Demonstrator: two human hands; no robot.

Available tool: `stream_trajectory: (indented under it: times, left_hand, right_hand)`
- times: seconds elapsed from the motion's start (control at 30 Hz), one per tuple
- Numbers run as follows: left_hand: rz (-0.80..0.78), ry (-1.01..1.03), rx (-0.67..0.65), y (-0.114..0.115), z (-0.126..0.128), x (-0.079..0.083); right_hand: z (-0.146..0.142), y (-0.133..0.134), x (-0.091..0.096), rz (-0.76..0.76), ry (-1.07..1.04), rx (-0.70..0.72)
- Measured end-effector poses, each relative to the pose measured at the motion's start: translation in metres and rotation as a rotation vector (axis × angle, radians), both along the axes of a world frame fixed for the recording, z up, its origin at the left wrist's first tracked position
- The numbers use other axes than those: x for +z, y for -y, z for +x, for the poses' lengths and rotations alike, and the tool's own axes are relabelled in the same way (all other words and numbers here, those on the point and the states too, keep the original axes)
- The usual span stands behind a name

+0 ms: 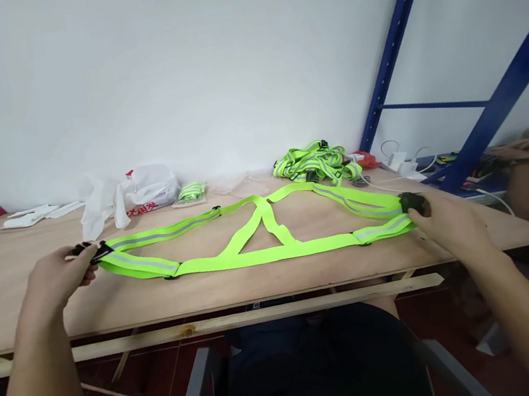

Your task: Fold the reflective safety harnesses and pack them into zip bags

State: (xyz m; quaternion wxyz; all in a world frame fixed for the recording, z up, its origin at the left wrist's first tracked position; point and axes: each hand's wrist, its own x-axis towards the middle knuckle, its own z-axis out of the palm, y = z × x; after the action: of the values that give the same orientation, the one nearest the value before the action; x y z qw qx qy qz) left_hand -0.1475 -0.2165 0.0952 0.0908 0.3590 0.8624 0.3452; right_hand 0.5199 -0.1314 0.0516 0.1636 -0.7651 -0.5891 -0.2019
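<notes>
A neon-yellow reflective strap vest (264, 254) with grey stripes is stretched out flat across the wooden table. Its straps cross near the middle of the far side and run down to the near band. My left hand (57, 278) pinches the black buckle (100, 252) at the left end. At the right end, my right hand (448, 221) grips another black buckle (412, 203), which the fingers partly cover. Small black sliders sit along the straps.
Behind the vest lies a tangled pile of similar neon straps (312, 163). A packed bundle (190, 193) and white plastic bags (151, 186) lie to its left. A blue metal rack (399, 33) stands at right, near another person's hand (523, 149). The table (239, 290) ends close to my lap.
</notes>
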Motion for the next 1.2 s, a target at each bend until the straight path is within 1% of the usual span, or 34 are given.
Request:
stream_trajectory:
  times: [0.03,0.07,0.1,0.13,0.17,0.2,0.23,0.3,0.33,0.37,0.4,0.47,0.53,0.63,0.73,0.8,0.97,1.07,1.2]
  left_hand:
    - [-0.043,-0.164,0.002,-0.004,0.012,0.014]
    - [-0.046,-0.315,-0.016,-0.008,0.029,0.028]
    - [0.011,-0.465,-0.033,-0.013,0.051,0.040]
    - [0.032,-0.573,-0.112,-0.018,0.076,0.048]
    - [0.042,-0.647,-0.171,-0.023,0.104,0.052]
    - [0.036,-0.702,-0.273,-0.028,0.134,0.051]
    - [0.022,-0.743,-0.412,-0.032,0.164,0.044]
    - [-0.025,-0.770,-0.710,-0.037,0.218,0.020]
    - [-0.014,-0.749,-0.846,-0.039,0.239,0.004]
    - [0.010,-0.727,-0.939,-0.040,0.256,-0.011]
    - [0.020,-0.719,-1.015,-0.039,0.267,-0.026]
    - [0.052,-0.745,-1.101,-0.036,0.275,-0.046]
    - [0.091,-0.747,-1.151,-0.030,0.269,-0.056]
    - [0.154,-0.622,-1.180,-0.020,0.255,-0.058]
    - [0.204,-0.436,-1.156,-0.013,0.248,-0.061]
    - [0.212,-0.353,-1.137,-0.010,0.247,-0.065]
    - [0.223,-0.237,-1.096,-0.008,0.248,-0.073]
    - [0.272,-0.195,-1.074,-0.008,0.246,-0.073]
    - [0.288,-0.179,-1.098,-0.009,0.243,-0.072]
  right_hand:
    - [-0.011,0.002,0.006,0.002,0.051,0.045]
    - [-0.023,0.005,0.012,0.037,0.098,0.106]
    - [-0.037,0.007,0.017,0.084,0.146,0.201]
    - [-0.051,0.010,0.021,0.138,0.178,0.280]
    - [-0.067,0.012,0.022,0.170,0.205,0.365]
    - [-0.084,0.015,0.021,0.172,0.231,0.450]
    - [-0.100,0.019,0.017,0.166,0.245,0.531]
    - [-0.129,0.026,0.006,0.132,0.246,0.689]
    - [-0.141,0.030,-0.001,0.120,0.245,0.756]
    - [-0.150,0.033,-0.008,0.119,0.244,0.799]
    - [-0.155,0.036,-0.015,0.111,0.239,0.837]
    - [-0.159,0.039,-0.024,0.075,0.209,0.917]
    - [-0.155,0.040,-0.028,0.020,0.130,0.998]
    - [-0.143,0.037,-0.029,-0.038,-0.073,1.059]
    - [-0.133,0.033,-0.029,-0.104,-0.286,1.039]
    - [-0.129,0.031,-0.029,-0.161,-0.376,1.022]
    - [-0.127,0.032,-0.028,-0.233,-0.452,1.022]
    - [-0.127,0.037,-0.028,-0.253,-0.477,1.007]
    - [-0.125,0.041,-0.029,-0.255,-0.491,0.989]
